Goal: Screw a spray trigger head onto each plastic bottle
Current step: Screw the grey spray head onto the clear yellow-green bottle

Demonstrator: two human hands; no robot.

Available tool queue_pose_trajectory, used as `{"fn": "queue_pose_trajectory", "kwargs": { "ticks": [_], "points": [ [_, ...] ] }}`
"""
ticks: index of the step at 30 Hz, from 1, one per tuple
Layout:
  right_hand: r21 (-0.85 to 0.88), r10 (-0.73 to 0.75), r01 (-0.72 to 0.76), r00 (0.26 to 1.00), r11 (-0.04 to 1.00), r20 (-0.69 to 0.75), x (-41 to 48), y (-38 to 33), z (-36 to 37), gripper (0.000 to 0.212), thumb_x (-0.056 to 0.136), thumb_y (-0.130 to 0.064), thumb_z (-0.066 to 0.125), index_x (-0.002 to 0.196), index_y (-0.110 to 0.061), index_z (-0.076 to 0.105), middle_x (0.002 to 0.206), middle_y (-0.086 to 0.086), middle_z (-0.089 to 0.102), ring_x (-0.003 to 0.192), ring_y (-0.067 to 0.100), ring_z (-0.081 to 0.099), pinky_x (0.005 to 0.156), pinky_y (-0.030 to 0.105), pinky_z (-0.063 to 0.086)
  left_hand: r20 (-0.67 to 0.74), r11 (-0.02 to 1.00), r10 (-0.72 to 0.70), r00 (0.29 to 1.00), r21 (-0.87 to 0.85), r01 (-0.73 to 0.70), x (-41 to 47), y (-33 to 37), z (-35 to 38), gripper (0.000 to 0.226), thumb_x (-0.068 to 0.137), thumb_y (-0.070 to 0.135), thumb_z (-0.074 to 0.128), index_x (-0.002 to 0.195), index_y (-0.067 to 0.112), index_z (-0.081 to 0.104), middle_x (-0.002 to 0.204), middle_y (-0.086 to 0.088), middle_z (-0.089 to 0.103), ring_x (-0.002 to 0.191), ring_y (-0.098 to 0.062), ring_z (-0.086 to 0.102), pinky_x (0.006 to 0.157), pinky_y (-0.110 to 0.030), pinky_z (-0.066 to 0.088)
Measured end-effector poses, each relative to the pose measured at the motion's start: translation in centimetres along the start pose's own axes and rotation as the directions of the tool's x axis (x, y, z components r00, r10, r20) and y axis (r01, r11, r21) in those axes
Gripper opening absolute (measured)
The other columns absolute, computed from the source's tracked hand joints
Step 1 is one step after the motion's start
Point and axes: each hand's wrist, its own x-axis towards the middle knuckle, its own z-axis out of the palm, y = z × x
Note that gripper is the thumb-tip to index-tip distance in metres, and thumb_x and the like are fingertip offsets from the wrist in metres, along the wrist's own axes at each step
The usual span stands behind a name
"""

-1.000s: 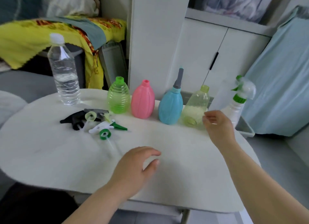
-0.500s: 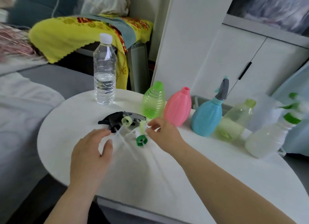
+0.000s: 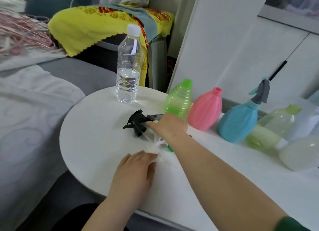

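Observation:
Loose trigger heads lie in a pile on the white table [image 3: 96,144]. A black trigger head [image 3: 136,122] is at the pile's left, and a green collar [image 3: 170,148] peeks out under my forearm. My right hand [image 3: 166,125] lies over the pile, fingers touching the black head; its grip is hidden. My left hand [image 3: 136,170] rests flat on the table, holding nothing. Behind stand a green bottle [image 3: 179,99] and a pink bottle [image 3: 205,110], both open-necked, a blue bottle [image 3: 238,120] with a grey head on it, and a pale yellow-green bottle [image 3: 274,125].
A clear water bottle [image 3: 128,70] with a white cap stands at the table's far edge. A whitish bottle [image 3: 300,154] lies at the right edge of view. A grey-white bed [image 3: 29,110] is on the left, white cabinets [image 3: 241,40] behind.
My right hand has gone left from the yellow-green bottle to the pile of trigger heads and now covers it. My left hand has slid forward a little. My view has swung left.

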Motion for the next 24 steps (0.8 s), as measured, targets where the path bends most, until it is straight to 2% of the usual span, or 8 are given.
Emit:
{"fn": "queue_pose_trajectory", "kwargs": {
  "ticks": [2, 5, 8, 10, 12, 17, 20, 24],
  "points": [
    [0.04, -0.005, 0.004, 1.0, 0.999, 0.009, 0.0, 0.2, 0.0, 0.03, 0.076, -0.051, 0.05, 0.086, -0.025, 0.063, 0.074, -0.001, 0.056, 0.076, 0.023, 0.056, 0.052, 0.024, 0.031, -0.046, 0.995, -0.01, 0.999, -0.103, 0.005, 0.0, -0.2, -0.4, 0.035, 0.093, 0.026, 0.03, 0.127, 0.028, 0.039, 0.136, 0.013, 0.044, 0.129, -0.007, 0.033, 0.107, -0.023, 0.016],
    [0.259, 0.009, -0.02, 0.999, 0.966, 0.043, -0.1, 0.7, -0.7, 0.016, 0.074, -0.037, 0.054, 0.063, -0.025, 0.058, 0.065, -0.001, 0.057, 0.067, 0.021, 0.055, 0.052, 0.025, 0.033, -0.159, 0.955, -0.061, 0.985, -0.295, 0.011, -0.1, -0.8, -1.2, 0.032, 0.092, 0.025, 0.036, 0.121, 0.023, 0.049, 0.121, 0.013, 0.052, 0.118, -0.01, 0.045, 0.102, -0.025, 0.026],
    [0.513, 0.025, -0.052, 0.998, 0.857, 0.06, -0.2, 1.7, -1.4, 0.026, 0.076, -0.026, 0.057, 0.051, -0.021, 0.05, 0.053, -0.001, 0.048, 0.048, 0.015, 0.043, 0.044, 0.023, 0.031, -0.223, 0.911, -0.109, 0.969, -0.412, 0.008, 0.0, -1.4, -1.5, 0.03, 0.091, 0.024, 0.038, 0.115, 0.023, 0.055, 0.106, 0.018, 0.05, 0.103, -0.002, 0.046, 0.088, -0.019, 0.03],
    [0.659, 0.032, -0.084, 0.995, 0.748, 0.09, -0.6, 2.5, -2.0, 0.028, 0.081, -0.028, 0.055, 0.055, -0.017, 0.053, 0.058, 0.0, 0.051, 0.047, 0.013, 0.039, 0.039, 0.017, 0.033, -0.227, 0.922, -0.094, 0.969, -0.388, -0.001, 0.2, -1.4, -1.2, 0.028, 0.091, 0.022, 0.039, 0.111, 0.021, 0.058, 0.105, 0.016, 0.053, 0.1, -0.001, 0.045, 0.087, -0.017, 0.029],
    [0.729, 0.029, -0.107, 0.993, 0.676, 0.119, -1.2, 3.4, -2.7, 0.029, 0.084, -0.032, 0.053, 0.06, -0.017, 0.055, 0.063, -0.002, 0.055, 0.05, 0.012, 0.041, 0.045, 0.018, 0.035, -0.198, 0.949, -0.063, 0.978, -0.315, -0.002, 0.5, -1.4, -0.6, 0.027, 0.091, 0.018, 0.041, 0.11, 0.018, 0.059, 0.111, 0.01, 0.059, 0.106, -0.008, 0.049, 0.096, -0.021, 0.029],
    [0.815, -0.049, -0.054, 0.994, 0.577, 0.101, -3.3, 6.0, -4.8, 0.017, 0.086, -0.03, 0.051, 0.074, -0.018, 0.057, 0.071, -0.003, 0.059, 0.056, 0.01, 0.047, 0.054, 0.021, 0.037, -0.142, 0.99, -0.041, 0.989, -0.141, 0.021, 1.2, -1.2, 0.9, 0.028, 0.09, 0.017, 0.043, 0.114, 0.021, 0.055, 0.127, 0.006, 0.054, 0.128, -0.013, 0.038, 0.108, -0.026, 0.01],
    [0.869, -0.107, 0.012, 0.993, 0.494, 0.047, -4.9, 7.8, -6.1, 0.01, 0.086, -0.025, 0.051, 0.082, -0.017, 0.056, 0.074, -0.002, 0.061, 0.055, 0.009, 0.05, 0.052, 0.019, 0.041, -0.152, 0.995, -0.044, 0.987, -0.1, 0.029, 1.2, -1.0, 1.2, 0.028, 0.089, 0.018, 0.044, 0.115, 0.022, 0.055, 0.131, 0.007, 0.051, 0.13, -0.011, 0.033, 0.109, -0.026, 0.007],
    [0.914, -0.143, 0.055, 0.99, 0.403, 0.004, -6.9, 10.6, -7.6, 0.009, 0.087, -0.016, 0.048, 0.081, -0.017, 0.055, 0.077, -0.001, 0.062, 0.054, 0.007, 0.054, 0.049, 0.017, 0.043, -0.143, 0.998, -0.042, 0.989, -0.049, 0.036, 1.1, -0.7, 1.1, 0.028, 0.088, 0.018, 0.046, 0.115, 0.022, 0.055, 0.131, 0.007, 0.051, 0.13, -0.012, 0.034, 0.11, -0.029, 0.009]
  ]
}}
